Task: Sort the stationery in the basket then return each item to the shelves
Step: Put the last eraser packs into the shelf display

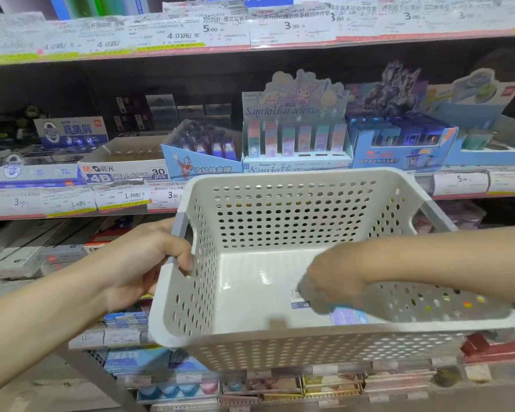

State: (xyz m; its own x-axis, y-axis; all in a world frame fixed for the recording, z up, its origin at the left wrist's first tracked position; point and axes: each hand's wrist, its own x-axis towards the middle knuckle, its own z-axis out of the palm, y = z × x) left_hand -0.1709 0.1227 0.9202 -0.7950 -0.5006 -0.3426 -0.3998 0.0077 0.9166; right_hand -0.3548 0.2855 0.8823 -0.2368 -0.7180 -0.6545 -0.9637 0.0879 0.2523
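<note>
Two hands: left [143, 263] fingers grip basket [280, 346] rim; right [330, 281] (blurred, grip unclear) inside, shelves [72, 203] behind.

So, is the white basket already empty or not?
Not empty. The basket holds at least one small pastel packet on its floor, where the blurred right hand reaches.
</note>
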